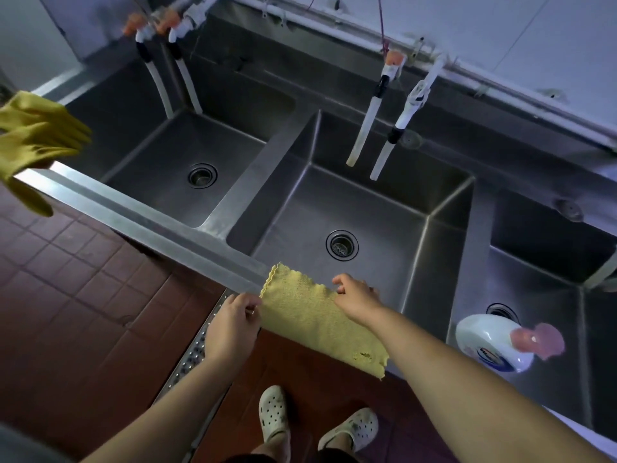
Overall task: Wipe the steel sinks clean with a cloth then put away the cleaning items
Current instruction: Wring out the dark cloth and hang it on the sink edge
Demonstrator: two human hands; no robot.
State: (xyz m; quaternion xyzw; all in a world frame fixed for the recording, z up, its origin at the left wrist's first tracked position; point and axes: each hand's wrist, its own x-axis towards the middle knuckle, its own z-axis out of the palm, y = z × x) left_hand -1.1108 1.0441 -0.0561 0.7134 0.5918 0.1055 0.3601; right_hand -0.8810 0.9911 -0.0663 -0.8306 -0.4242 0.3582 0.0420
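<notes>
A yellow cloth (317,315) hangs over the front rim of the middle steel sink (384,208). My left hand (232,324) pinches its left edge. My right hand (359,297) pinches its upper right edge at the sink rim. The left sink (173,148) and the right sink (551,295) flank the middle one. A white detergent bottle (490,344) with a pink cap lies in the right sink. Yellow rubber gloves (33,142) hang over the front rim at the far left.
Taps with white hoses (364,128) hang over the left and middle sinks. Each basin has a round drain (342,245). A perforated metal floor drain (190,359) runs along the red-brown tiled floor (83,295). My feet in white clogs (273,416) stand below the cloth.
</notes>
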